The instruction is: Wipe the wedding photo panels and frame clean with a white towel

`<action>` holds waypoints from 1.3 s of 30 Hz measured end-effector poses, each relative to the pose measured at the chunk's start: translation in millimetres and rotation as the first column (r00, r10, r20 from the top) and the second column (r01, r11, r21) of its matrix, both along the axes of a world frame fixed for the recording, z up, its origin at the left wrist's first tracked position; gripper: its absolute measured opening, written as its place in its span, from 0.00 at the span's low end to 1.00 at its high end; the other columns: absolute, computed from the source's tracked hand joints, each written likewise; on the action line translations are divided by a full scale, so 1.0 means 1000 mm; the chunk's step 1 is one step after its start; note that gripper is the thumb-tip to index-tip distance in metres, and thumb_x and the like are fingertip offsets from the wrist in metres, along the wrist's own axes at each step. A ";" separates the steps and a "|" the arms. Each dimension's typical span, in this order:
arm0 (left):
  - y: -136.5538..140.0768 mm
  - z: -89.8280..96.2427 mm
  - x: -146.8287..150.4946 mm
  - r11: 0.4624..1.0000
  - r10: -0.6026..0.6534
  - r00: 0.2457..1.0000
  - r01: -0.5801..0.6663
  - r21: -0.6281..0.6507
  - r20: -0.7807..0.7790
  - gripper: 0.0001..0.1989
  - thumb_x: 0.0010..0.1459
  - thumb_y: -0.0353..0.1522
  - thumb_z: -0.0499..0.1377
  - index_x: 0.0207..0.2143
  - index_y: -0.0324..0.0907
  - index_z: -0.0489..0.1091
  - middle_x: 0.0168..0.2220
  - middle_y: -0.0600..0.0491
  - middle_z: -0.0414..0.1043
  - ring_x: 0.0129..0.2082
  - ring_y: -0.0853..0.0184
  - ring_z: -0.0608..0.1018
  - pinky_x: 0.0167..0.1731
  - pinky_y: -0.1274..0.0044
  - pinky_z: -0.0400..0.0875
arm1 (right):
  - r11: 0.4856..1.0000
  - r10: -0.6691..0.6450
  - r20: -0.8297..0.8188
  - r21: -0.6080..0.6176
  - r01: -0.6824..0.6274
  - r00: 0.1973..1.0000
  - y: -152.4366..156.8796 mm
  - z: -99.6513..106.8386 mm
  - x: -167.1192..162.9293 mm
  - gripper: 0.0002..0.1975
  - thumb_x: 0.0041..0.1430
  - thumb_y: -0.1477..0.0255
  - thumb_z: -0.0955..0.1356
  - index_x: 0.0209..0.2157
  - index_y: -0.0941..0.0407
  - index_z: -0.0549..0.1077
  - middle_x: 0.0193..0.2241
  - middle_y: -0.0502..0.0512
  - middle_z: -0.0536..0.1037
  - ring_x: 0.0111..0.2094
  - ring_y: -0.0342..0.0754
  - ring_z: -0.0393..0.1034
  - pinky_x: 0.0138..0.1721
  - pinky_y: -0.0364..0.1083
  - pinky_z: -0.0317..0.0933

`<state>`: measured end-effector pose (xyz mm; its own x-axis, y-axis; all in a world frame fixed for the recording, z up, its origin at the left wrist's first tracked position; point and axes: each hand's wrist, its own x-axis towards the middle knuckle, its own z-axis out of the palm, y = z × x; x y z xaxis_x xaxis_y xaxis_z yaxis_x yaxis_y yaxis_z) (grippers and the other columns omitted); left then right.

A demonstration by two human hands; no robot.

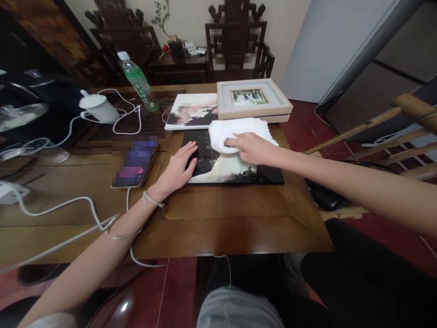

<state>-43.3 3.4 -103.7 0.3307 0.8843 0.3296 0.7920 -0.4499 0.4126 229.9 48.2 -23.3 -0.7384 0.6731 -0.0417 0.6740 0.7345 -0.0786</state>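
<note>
A dark photo panel (205, 157) with a white dress in its picture lies flat near the table's right end. My right hand (252, 146) grips a folded white cloth (223, 130) and presses it on the panel's upper part, covering some of the picture. At the panel's left edge rests my left hand (179, 167), its fingers stretched out and holding nothing. Just behind the panel lie a white-edged photo panel (194, 119) and a light wooden picture frame (254, 111), which sits on another frame-like piece.
Left of my left hand lies a phone (136, 164) with a white cable (85, 200). Farther back stand a green-labelled bottle (139, 84) and a white lidded cup (100, 108). A clear glass (44, 150) lies at the left. Wooden chairs stand behind and to the right.
</note>
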 end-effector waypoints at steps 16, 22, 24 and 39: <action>0.000 -0.002 0.000 1.000 -0.001 1.000 0.001 -0.004 0.014 0.26 0.70 0.40 0.48 0.63 0.36 0.66 0.68 0.38 0.63 0.70 0.52 0.64 0.69 0.55 0.58 | 0.976 0.216 -0.020 -0.021 -0.217 0.976 -0.099 -0.016 0.010 0.31 0.53 0.89 0.63 0.56 0.54 0.74 0.61 0.65 0.73 0.67 0.69 0.58 0.58 0.70 0.59; 0.002 -0.003 -0.001 1.000 -0.007 1.000 0.007 0.002 0.010 0.26 0.69 0.40 0.48 0.63 0.34 0.66 0.68 0.37 0.63 0.70 0.52 0.64 0.69 0.55 0.58 | 0.978 0.210 -0.013 0.006 -0.209 0.978 -0.074 -0.007 0.002 0.30 0.53 0.90 0.60 0.54 0.56 0.75 0.50 0.68 0.79 0.55 0.62 0.70 0.55 0.62 0.62; 0.002 -0.004 -0.001 1.000 -0.006 1.000 0.006 0.007 0.016 0.26 0.69 0.40 0.48 0.63 0.35 0.66 0.68 0.37 0.63 0.70 0.52 0.64 0.68 0.54 0.59 | 0.986 0.165 -0.001 0.032 -0.165 0.986 -0.055 -0.005 -0.002 0.30 0.53 0.90 0.61 0.53 0.56 0.76 0.50 0.67 0.79 0.51 0.59 0.72 0.52 0.57 0.62; 0.001 -0.003 -0.001 1.000 -0.007 1.000 0.007 0.003 0.018 0.26 0.70 0.40 0.48 0.63 0.34 0.66 0.68 0.36 0.63 0.70 0.52 0.64 0.69 0.54 0.58 | 0.996 0.050 0.007 0.075 -0.050 0.999 -0.024 -0.020 -0.012 0.34 0.53 0.90 0.59 0.60 0.58 0.71 0.59 0.71 0.74 0.66 0.68 0.59 0.59 0.67 0.57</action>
<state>-44.4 4.8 -106.8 0.3310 0.8808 0.3385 0.7812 -0.4570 0.4253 218.2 24.0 -43.2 -0.7711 0.6367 0.0034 0.6365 0.7710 -0.0186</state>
